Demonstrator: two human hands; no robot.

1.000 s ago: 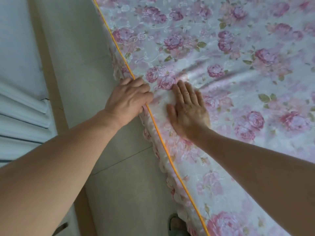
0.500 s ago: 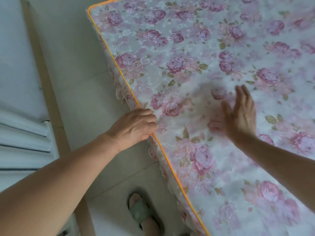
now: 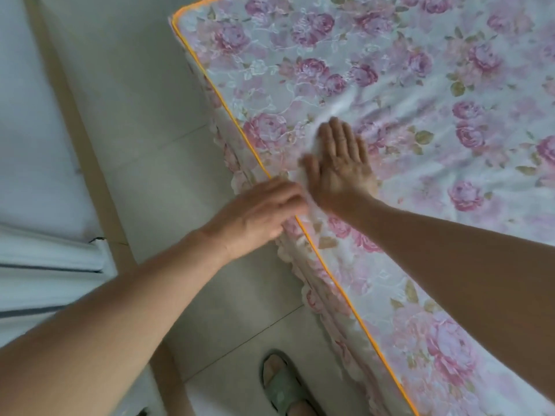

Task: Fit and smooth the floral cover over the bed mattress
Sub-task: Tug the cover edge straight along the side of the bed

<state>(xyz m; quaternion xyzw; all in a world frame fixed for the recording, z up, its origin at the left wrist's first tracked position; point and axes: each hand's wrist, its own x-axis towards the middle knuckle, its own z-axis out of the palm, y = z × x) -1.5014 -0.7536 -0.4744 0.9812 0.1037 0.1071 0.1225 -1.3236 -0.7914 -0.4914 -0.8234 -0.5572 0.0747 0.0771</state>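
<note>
Smoothing step, likely. Pressed right hand point(image 3: 339, 166) flat on cover point(image 3: 450, 55); curled left hand point(image 3: 264, 214) at orange edge point(image 3: 240, 127), grip too blurred to call. Needed next: sweeping wrinkles point(image 3: 384, 112) outward.

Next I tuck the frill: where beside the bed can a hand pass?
Free: floor between the piping and the beige strip, from the far corner of the cover to the left hand. Crowded: mid-edge, where it and the right hand sit close; below, a slippered foot by the frill.

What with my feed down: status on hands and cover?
Left hand gripping floral cover edge. Right hand flat, pressing it. Wrinkles just ahead. Nothing obstructing.
</note>
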